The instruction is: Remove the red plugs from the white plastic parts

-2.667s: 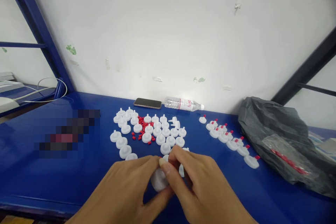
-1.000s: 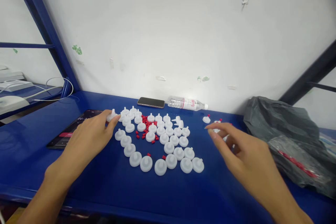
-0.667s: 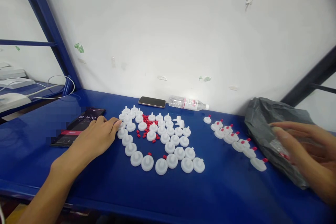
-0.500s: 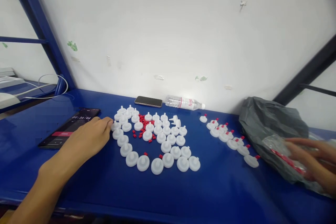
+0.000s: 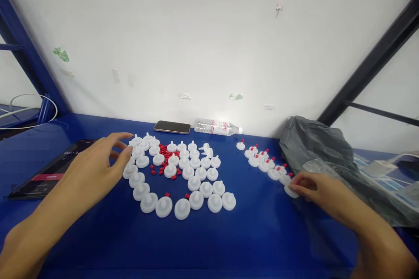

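Note:
Many white round nozzle caps (image 5: 182,209) with short spouts lie in a loose cluster on the blue table. Small red tips (image 5: 168,153) are heaped among them. My left hand (image 5: 100,163) hovers at the cluster's left edge, thumb and fingers apart, beside the leftmost white caps. To the right, a slanting row of white caps fitted with red tips (image 5: 263,165) lies on the table. At the near end of that row, my right hand (image 5: 319,189) pinches a white cap (image 5: 291,192), whose top the fingers hide.
A grey plastic bag (image 5: 314,144) lies right of the row. By the wall are a phone (image 5: 172,127) and a plastic bottle (image 5: 218,127). Another phone (image 5: 42,177) with a timer lies partly under my left forearm. A power strip (image 5: 386,174) sits at the far right.
My right hand has moved left from the grey bag to the near end of the row and pinches a cap there. My left hand's fingers have spread. The view has shifted to the right.

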A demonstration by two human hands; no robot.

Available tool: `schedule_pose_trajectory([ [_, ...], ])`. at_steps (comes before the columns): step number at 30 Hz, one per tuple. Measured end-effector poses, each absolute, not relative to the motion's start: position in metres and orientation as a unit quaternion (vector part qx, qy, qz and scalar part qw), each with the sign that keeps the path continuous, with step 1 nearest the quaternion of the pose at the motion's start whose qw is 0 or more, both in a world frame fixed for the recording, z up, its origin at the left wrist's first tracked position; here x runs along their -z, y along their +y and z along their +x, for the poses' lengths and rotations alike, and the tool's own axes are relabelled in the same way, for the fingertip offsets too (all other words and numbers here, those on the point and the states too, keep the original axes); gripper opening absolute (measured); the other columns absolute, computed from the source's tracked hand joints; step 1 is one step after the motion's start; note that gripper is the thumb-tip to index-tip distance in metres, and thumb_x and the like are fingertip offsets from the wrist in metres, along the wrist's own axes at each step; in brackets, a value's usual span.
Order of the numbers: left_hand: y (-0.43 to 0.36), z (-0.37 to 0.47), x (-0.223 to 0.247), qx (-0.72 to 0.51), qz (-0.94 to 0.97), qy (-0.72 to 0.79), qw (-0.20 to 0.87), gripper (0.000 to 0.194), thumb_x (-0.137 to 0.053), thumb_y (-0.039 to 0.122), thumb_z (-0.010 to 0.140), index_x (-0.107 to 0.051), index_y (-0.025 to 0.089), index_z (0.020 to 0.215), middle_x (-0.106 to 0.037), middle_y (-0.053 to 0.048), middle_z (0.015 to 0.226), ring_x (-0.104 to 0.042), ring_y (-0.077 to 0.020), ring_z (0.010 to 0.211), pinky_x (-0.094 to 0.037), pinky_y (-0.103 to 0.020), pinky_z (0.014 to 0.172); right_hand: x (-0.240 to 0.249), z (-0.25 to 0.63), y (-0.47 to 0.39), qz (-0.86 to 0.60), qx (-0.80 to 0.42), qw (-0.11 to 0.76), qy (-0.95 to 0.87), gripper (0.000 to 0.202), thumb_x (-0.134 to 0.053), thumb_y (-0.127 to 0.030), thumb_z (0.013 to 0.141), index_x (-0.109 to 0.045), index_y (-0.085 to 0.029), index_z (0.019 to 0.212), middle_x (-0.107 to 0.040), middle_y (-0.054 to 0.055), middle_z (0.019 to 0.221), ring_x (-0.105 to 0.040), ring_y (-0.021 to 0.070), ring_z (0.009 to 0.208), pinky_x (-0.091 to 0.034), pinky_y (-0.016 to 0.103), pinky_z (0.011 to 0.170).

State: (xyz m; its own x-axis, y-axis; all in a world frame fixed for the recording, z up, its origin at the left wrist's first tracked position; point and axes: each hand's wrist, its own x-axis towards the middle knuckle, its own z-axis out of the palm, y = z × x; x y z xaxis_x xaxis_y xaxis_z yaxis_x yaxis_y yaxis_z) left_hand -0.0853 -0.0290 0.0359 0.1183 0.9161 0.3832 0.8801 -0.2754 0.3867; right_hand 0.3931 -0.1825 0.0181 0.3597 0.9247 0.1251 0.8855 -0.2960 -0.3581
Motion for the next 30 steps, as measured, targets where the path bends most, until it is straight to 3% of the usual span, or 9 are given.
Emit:
schedule_pose_trajectory([
  [3, -0.050, -0.071, -0.042, -0.336, 0.753, 0.565, 0.025, 0.038, -0.043, 0.046, 0.097, -0.063, 0.026, 0.122, -0.072, -0.004, 0.101, -0.067, -0.0247, 0.082, -0.050, -0.037, 0.075, -0.036, 0.367, -0.183, -0.783, -0.082, 0.205, -0.581, 0.038, -0.062, -0.060, 0.081, -0.074, -0.025, 0.075, -0.076, 0.006, 0.073, -0.071, 0.0244, 0.066, -0.051, 0.032, 0.060],
  [5, -0.071, -0.057, -0.043, -0.363, 0.772, 0.520, 0.036, 0.034, -0.048, 0.047, 0.096, -0.068, 0.027, 0.115, -0.073, -0.002, 0.093, -0.064, -0.0206, 0.069, -0.050, -0.034, 0.067, -0.051, 0.339, -0.185, -0.749, -0.096, 0.233, -0.613, 0.036, -0.062, -0.059, 0.085, -0.073, -0.025, 0.078, -0.077, 0.005, 0.077, -0.072, 0.0231, 0.070, -0.052, 0.030, 0.064],
  [8, -0.107, -0.032, -0.040, -0.352, 0.817, 0.429, 0.156, 0.038, -0.052, 0.051, 0.097, -0.067, 0.030, 0.124, -0.073, 0.000, 0.086, -0.061, -0.0166, 0.060, -0.049, -0.027, 0.056, -0.067, 0.282, -0.186, -0.668, -0.134, 0.273, -0.680, 0.026, -0.065, -0.049, 0.092, -0.074, -0.026, 0.083, -0.076, 0.001, 0.078, -0.070, 0.0183, 0.070, -0.052, 0.025, 0.063],
  [11, -0.133, -0.012, -0.037, -0.296, 0.848, 0.364, 0.245, 0.054, -0.067, 0.055, 0.088, -0.061, 0.033, 0.137, -0.076, -0.001, 0.102, -0.066, -0.0175, 0.072, -0.053, -0.026, 0.065, -0.071, 0.229, -0.185, -0.559, -0.184, 0.296, -0.752, 0.012, -0.067, -0.034, 0.095, -0.072, -0.029, 0.087, -0.075, -0.005, 0.081, -0.069, 0.0136, 0.073, -0.052, 0.022, 0.070],
  [13, -0.137, -0.006, -0.036, -0.280, 0.855, 0.341, 0.273, 0.039, -0.070, 0.051, 0.088, -0.069, 0.032, 0.122, -0.076, 0.000, 0.099, -0.067, -0.0172, 0.075, -0.052, -0.026, 0.070, -0.068, 0.206, -0.183, -0.508, -0.204, 0.302, -0.781, 0.008, -0.070, -0.027, 0.095, -0.070, -0.030, 0.088, -0.075, -0.009, 0.086, -0.069, 0.0104, 0.078, -0.051, 0.019, 0.076],
  [16, -0.133, -0.006, -0.036, -0.234, 0.863, 0.332, 0.301, 0.020, -0.065, 0.046, 0.095, -0.073, 0.028, 0.099, -0.075, 0.003, 0.083, -0.064, -0.0151, 0.069, -0.047, -0.025, 0.066, -0.063, 0.191, -0.179, -0.518, -0.184, 0.300, -0.779, 0.009, -0.069, -0.025, 0.095, -0.063, -0.028, 0.089, -0.072, -0.011, 0.087, -0.067, 0.0092, 0.078, -0.048, 0.019, 0.075],
  [20, -0.128, -0.010, -0.038, -0.209, 0.862, 0.343, 0.310, 0.022, -0.064, 0.047, 0.095, -0.072, 0.027, 0.098, -0.077, 0.002, 0.087, -0.066, -0.0160, 0.071, -0.045, -0.025, 0.067, -0.057, 0.186, -0.175, -0.549, -0.129, 0.276, -0.778, 0.023, -0.065, -0.037, 0.098, -0.056, -0.025, 0.080, -0.065, -0.007, 0.074, -0.059, 0.0111, 0.065, -0.041, 0.023, 0.059],
  [23, -0.132, -0.008, -0.041, -0.219, 0.854, 0.339, 0.328, 0.020, -0.067, 0.044, 0.091, -0.071, 0.024, 0.092, -0.075, 0.001, 0.084, -0.065, -0.0156, 0.069, -0.044, -0.024, 0.063, -0.053, 0.183, -0.175, -0.514, -0.120, 0.282, -0.801, 0.031, -0.058, -0.038, 0.102, -0.058, -0.024, 0.075, -0.063, -0.006, 0.070, -0.059, 0.0107, 0.063, -0.040, 0.025, 0.060],
  [30, -0.141, -0.013, -0.048, -0.223, 0.774, 0.339, 0.485, 0.031, -0.074, 0.053, 0.080, -0.071, 0.022, 0.082, -0.065, 0.001, 0.071, -0.056, -0.0151, 0.068, -0.045, -0.022, 0.059, -0.056, 0.174, -0.185, -0.439, -0.012, 0.433, -0.788, 0.051, -0.044, -0.039, 0.108, -0.051, -0.022, 0.061, -0.052, -0.002, 0.055, -0.052, 0.0111, 0.052, -0.044, 0.027, 0.061],
])
